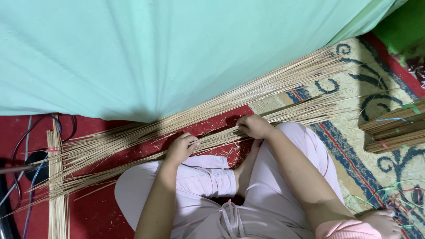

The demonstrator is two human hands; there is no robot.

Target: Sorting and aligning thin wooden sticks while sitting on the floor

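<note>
I sit cross-legged on a patterned carpet (354, 146) in pale pink trousers. A long loose spread of thin tan sticks (265, 88) lies slantwise on the floor in front of my legs. My left hand (180, 148) is closed around a small bunch of these sticks (133, 155) near my left knee. My right hand (253, 126) grips the same bunch further right, fingers curled over it. The sticks fan out to the lower left and run up to the right.
A large mint-green cloth (177, 48) hangs over the far side. A tied stick bundle (57, 186) lies at left beside cables (26, 146). More tied bundles (394, 128) lie at right, with coloured ties (398, 199) near my foot (383, 223).
</note>
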